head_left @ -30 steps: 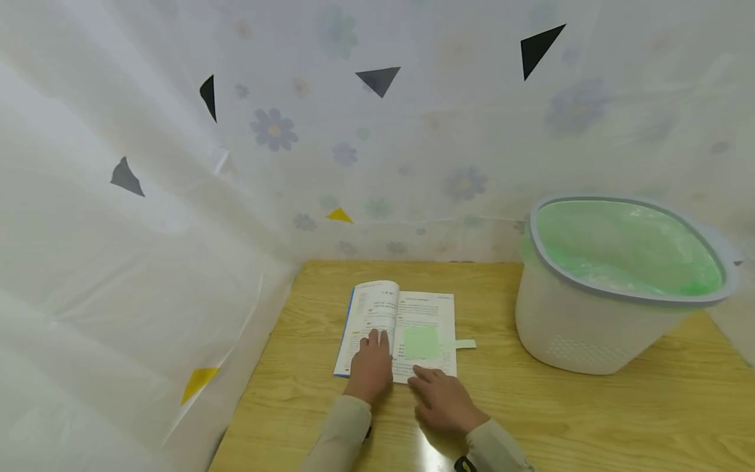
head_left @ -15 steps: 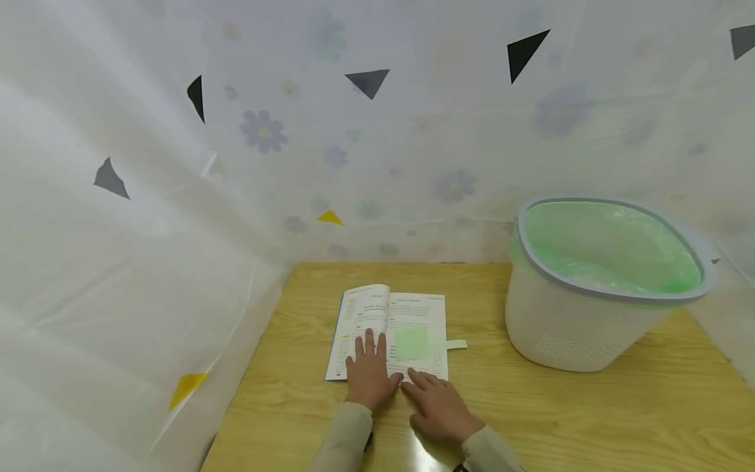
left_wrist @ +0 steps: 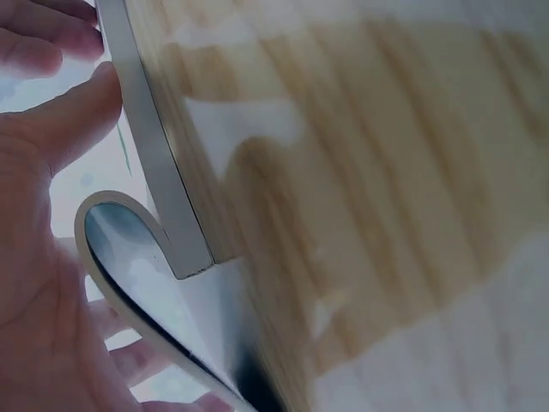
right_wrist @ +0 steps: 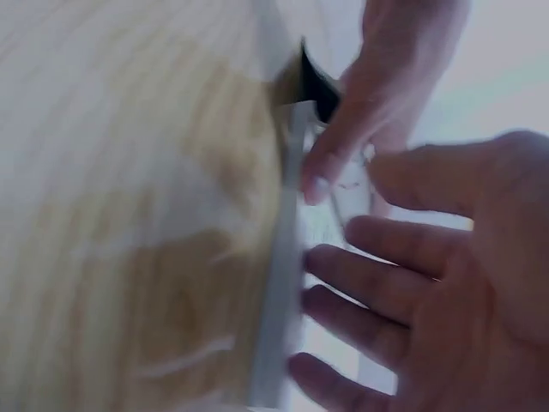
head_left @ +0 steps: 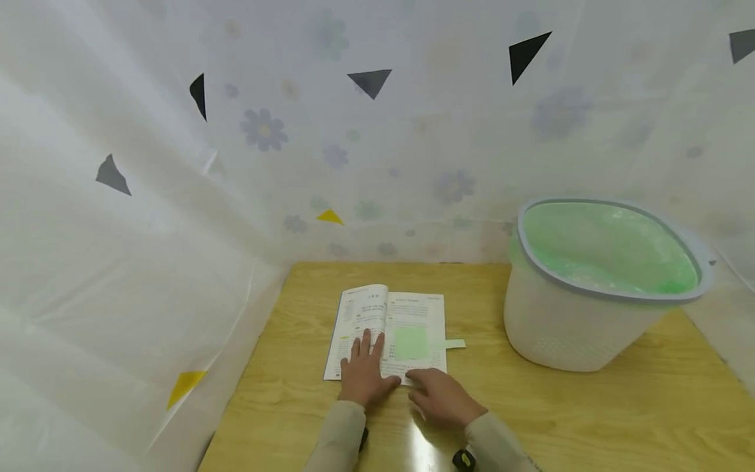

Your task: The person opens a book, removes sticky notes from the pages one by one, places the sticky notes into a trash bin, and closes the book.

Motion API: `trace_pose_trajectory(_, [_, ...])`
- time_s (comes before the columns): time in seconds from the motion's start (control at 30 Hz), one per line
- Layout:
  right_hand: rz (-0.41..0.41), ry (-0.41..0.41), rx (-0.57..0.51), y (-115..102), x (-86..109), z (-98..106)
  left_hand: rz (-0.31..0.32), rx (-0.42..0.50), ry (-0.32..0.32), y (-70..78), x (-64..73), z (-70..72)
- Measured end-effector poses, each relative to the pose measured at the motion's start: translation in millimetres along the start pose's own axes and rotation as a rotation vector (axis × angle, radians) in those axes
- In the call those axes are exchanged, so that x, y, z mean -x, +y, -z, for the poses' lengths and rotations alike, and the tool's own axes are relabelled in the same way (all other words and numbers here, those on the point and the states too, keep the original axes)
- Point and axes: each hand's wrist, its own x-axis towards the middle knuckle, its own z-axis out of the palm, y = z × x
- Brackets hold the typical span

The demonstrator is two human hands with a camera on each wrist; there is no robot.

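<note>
An opened book [head_left: 360, 314] lies on the wooden table, its left-hand pages bulging up beside the fold. On its right page [head_left: 421, 308] is a pale green sticky note [head_left: 411, 343]. My left hand [head_left: 362, 377] presses the left page with spread fingers, the thumb reaching across to the bottom edge of the right page. In the left wrist view, the curled page side [left_wrist: 120, 206] arches beside the palm. My right hand [head_left: 442, 396] rests at the right page's lower edge, index fingertip near the left thumb. Its fingers [right_wrist: 369, 279] are loosely bent and hold nothing.
A pale strip [head_left: 455, 343] sticks out past the book's right edge. A white basket [head_left: 566, 328] with a grey rim and green lining stands at the right. Whitish sheeting with flowers and triangles [head_left: 369, 83] encloses the table's back and left side.
My left hand has spread its fingers on the page, and its thumb has swung out to the right. My right hand's fingers have drawn in, leaving the index finger foremost.
</note>
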Motion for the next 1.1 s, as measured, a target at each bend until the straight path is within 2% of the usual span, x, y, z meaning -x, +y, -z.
trace_pose_trajectory(0.1, [0.03, -0.057, -0.005, 1.4, -2.4, 5.0, 0.015, 0.013, 0.01, -0.3, 0.1, -1.6])
trace_pose_trajectory(0.2, [0.006, -0.025, 0.01, 2.6, -7.4, 6.4, 0.018, 0.026, 0.024, -0.4, 0.0, -2.3])
trace_pose_trajectory(0.27, [-0.04, 0.064, 0.022, 4.2, -12.1, 3.5, 0.021, 0.034, 0.03, -0.3, 0.4, -3.0])
trace_pose_trajectory(0.37, [-0.13, 0.249, 0.051, 8.9, -20.7, -3.9, 0.026, 0.056, 0.023, -0.2, 1.0, -4.2])
trace_pose_trajectory(0.43, [-0.151, 0.343, 0.078, 11.8, -27.1, -7.1, 0.028, 0.069, 0.021, 0.4, 1.1, -4.8])
trace_pose_trajectory(0.53, [-0.171, 0.394, 0.127, 13.5, -38.1, -7.7, 0.031, 0.09, 0.028, 2.0, 0.3, -5.3])
trace_pose_trajectory(0.73, [-0.174, 0.352, 0.287, 14.7, -65.1, -1.9, 0.031, 0.126, 0.026, 1.8, 0.1, -2.1])
trace_pose_trajectory(0.87, [-0.159, 0.278, 0.388, 24.4, -81.7, 3.2, 0.034, 0.125, 0.036, 1.7, -2.2, -3.2])
trace_pose_trajectory(1.1, [-0.205, 0.116, 0.413, 39.3, -88.7, 4.4, 0.03, 0.118, -0.003, 2.0, -0.4, -16.4])
